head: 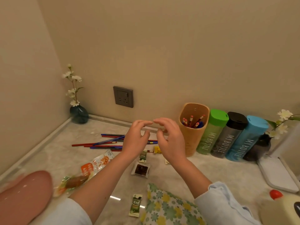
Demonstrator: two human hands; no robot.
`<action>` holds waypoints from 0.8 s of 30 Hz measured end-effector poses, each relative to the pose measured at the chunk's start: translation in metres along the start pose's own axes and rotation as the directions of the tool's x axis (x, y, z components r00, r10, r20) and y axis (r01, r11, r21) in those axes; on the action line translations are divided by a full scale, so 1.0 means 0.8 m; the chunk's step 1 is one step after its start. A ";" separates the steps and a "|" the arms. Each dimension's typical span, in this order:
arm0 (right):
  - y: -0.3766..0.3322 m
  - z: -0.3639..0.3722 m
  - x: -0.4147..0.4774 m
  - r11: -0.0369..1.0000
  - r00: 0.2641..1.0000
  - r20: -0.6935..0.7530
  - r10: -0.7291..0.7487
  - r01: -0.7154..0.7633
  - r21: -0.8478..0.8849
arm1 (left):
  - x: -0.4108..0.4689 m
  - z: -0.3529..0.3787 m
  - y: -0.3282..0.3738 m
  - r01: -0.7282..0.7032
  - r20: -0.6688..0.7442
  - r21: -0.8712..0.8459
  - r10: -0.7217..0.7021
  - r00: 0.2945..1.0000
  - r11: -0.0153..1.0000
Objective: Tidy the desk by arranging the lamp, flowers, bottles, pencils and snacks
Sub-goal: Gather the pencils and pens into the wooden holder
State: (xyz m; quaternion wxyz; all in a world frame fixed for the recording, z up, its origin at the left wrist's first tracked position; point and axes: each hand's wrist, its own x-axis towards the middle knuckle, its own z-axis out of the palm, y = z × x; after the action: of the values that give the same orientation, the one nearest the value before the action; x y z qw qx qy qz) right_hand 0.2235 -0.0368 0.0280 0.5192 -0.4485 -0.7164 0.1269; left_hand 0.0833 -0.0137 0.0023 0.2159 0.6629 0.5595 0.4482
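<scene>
currently: left hand (136,141), right hand (170,142): relaxed, empty, above scattered pencils (103,146); probably poised to gather them for pencil holder (191,140).

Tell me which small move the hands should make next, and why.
Probably the left hand should drop onto the loose pencils and gather them: they lie scattered just behind it, the holder already has some, and neither it nor the right hand holds anything.
</scene>
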 end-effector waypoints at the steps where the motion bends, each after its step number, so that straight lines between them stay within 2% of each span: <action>1: -0.001 0.012 0.000 0.999 0.999 0.038 0.039 -0.040 0.011 | -0.001 -0.010 -0.010 0.026 0.009 0.016 -0.026 1.000 1.000; 3: 0.000 0.036 0.000 0.990 0.982 0.125 0.140 -0.142 0.012 | -0.004 -0.029 -0.030 0.069 0.032 0.050 -0.070 0.997 0.996; 6: 0.005 0.076 -0.002 0.944 0.914 0.242 0.325 -0.330 -0.023 | -0.004 -0.056 -0.063 0.122 0.081 0.101 -0.130 0.988 0.987; 9: 0.013 0.114 -0.008 0.901 0.853 0.295 0.431 -0.422 -0.095 | 0.000 -0.075 -0.094 0.168 0.118 0.176 -0.190 0.975 0.970; 12: 0.019 0.139 -0.010 0.876 0.822 0.302 0.483 -0.451 -0.173 | 0.007 -0.086 -0.116 0.157 0.163 0.238 -0.199 0.966 0.959; 15: 0.027 0.162 -0.010 0.835 0.803 0.250 0.541 -0.479 -0.271 | 0.019 -0.090 -0.139 0.105 0.235 0.315 -0.185 0.954 0.943; 19: 0.040 0.180 -0.019 0.785 0.802 0.178 0.570 -0.467 -0.408 | 0.036 -0.084 -0.164 0.000 0.320 0.398 -0.139 0.937 0.917; 24: 0.052 0.189 -0.038 0.713 0.789 0.131 0.600 -0.452 -0.536 | 0.047 -0.064 -0.184 -0.091 0.357 0.519 -0.118 0.927 0.850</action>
State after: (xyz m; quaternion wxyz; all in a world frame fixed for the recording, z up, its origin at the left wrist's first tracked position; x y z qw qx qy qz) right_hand 0.1170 0.0061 -0.0830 0.2199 -0.7249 -0.6339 0.1560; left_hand -0.0413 0.0520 -0.0742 0.1324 0.7657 0.6134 0.1408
